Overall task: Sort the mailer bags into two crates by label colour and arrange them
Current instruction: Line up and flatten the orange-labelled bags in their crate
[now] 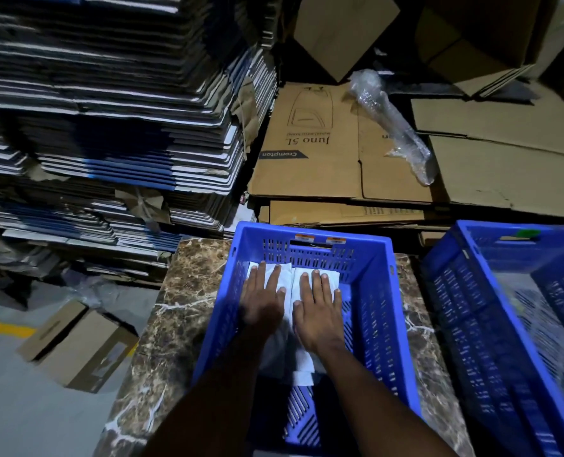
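Note:
A blue slotted crate (378, 311) stands on a brown marble table (178, 311). White mailer bags (285, 275) lie flat on its floor at the far end. My left hand (262, 300) and my right hand (318, 308) press down on the bags side by side, fingers straight and spread. No label colour shows on the bags; an orange sticker (335, 240) sits on the crate's far rim. A second blue crate (491, 324) stands to the right with a green sticker (528, 233) on its far rim; its contents look pale and blurred.
A tall stack of flattened blue and white cartons (109, 127) rises at the left. Flattened brown cardboard (323, 153) with a roll of bubble wrap (392, 127) lies behind the crates. A small cardboard box (76, 344) sits on the grey floor at the lower left.

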A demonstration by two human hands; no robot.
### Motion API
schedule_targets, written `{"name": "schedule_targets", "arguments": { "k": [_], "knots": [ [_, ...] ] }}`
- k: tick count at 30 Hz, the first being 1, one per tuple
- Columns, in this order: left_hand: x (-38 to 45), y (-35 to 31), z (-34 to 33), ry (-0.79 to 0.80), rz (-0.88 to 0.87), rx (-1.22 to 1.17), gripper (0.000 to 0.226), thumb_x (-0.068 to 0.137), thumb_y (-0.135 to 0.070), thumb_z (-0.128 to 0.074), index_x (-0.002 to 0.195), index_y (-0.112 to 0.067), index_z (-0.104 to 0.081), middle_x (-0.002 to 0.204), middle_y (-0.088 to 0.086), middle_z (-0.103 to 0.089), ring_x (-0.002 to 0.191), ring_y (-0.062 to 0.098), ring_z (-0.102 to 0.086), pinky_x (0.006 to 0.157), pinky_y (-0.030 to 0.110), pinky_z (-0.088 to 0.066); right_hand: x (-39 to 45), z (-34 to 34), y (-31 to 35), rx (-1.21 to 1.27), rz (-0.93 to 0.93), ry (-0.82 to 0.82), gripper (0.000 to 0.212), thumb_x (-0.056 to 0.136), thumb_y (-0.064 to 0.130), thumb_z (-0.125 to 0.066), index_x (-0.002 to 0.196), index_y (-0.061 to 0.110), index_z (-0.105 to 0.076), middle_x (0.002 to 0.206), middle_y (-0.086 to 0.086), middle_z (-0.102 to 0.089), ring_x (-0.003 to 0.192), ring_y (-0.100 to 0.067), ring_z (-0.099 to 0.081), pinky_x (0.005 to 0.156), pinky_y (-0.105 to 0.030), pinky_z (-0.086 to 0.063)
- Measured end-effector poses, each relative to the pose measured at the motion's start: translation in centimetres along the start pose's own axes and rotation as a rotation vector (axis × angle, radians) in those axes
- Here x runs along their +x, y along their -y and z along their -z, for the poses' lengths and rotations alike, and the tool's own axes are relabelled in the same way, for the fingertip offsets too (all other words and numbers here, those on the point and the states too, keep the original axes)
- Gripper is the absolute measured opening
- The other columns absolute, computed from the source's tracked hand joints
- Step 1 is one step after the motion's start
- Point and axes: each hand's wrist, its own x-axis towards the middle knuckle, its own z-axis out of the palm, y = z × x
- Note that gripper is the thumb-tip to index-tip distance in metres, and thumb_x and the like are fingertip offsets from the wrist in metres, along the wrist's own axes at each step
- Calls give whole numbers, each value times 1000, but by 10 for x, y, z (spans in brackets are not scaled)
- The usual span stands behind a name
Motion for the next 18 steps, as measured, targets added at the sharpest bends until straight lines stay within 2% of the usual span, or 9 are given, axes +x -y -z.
{"name": "schedule_targets", "arguments": {
  "k": [1,4,5,7,10,11,13,16,18],
  "knots": [
    [-1,-4,8,11,10,25,54,95,-39,-37,141,-16,-54,148,19,-48,134,39,-49,110,50,-39,-4,8,2,4,-1,-2,66,99,41,-16,160,17,-6,168,-4,3,154,-22,8,123,-49,4],
    [-13,-18,43,69,-8,60,59,103,-42,-27,156,-17,-24,165,9,-15,152,29,-13,124,42,-11,-20,36,6,55,-7,-50,74,92,45,-4,159,12,-9,168,-6,-2,154,-20,4,124,-47,0],
    [-17,-20,54,37,-32,65,60,104,-43,-26,157,-16,-20,166,8,-11,153,27,-7,124,42,-8,-26,45,7,76,-3,-65,73,94,44,-6,159,12,-11,168,-6,-4,154,-20,2,124,-45,-1],
    [-24,-28,80,-14,-96,101,61,104,-42,-29,157,-14,-18,166,7,-8,154,25,-3,124,42,-7,-41,61,9,104,18,-111,62,102,38,-21,158,10,-19,166,-8,-14,154,-22,-7,124,-42,-6],
    [-39,-37,117,-21,-173,132,62,104,-40,-34,157,-13,-15,167,5,-1,154,23,4,124,40,-3,-71,72,12,159,16,-160,49,102,29,-39,147,10,-41,149,-13,-46,139,-31,-39,115,-42,-32],
    [-45,-36,126,-47,-191,138,63,104,-39,-35,157,-13,-15,167,5,-1,154,23,4,124,40,-3,-81,73,12,157,17,-117,43,101,30,-42,139,13,-49,139,-13,-55,130,-32,-48,107,-42,-41],
    [-57,-30,142,-85,-189,122,63,104,-40,-35,158,-13,-15,167,5,-1,154,22,4,125,38,-1,-103,71,12,117,83,60,31,97,33,-48,120,17,-59,124,-12,-64,115,-33,-59,92,-41,-49],
    [-76,-8,146,-41,-159,123,66,103,-43,-37,158,-13,-16,167,6,-5,154,24,2,125,39,-2,-138,63,14,138,195,462,24,93,39,-61,106,20,-66,110,-7,-70,104,-27,-64,87,-33,-48],
    [-89,3,144,31,-183,96,67,103,-44,-38,157,-12,-18,166,7,-7,153,25,-1,124,42,-7,-158,59,17,189,239,660,34,83,49,-74,105,24,-67,103,0,-70,97,-19,-65,85,-28,-48]
  ]
}}
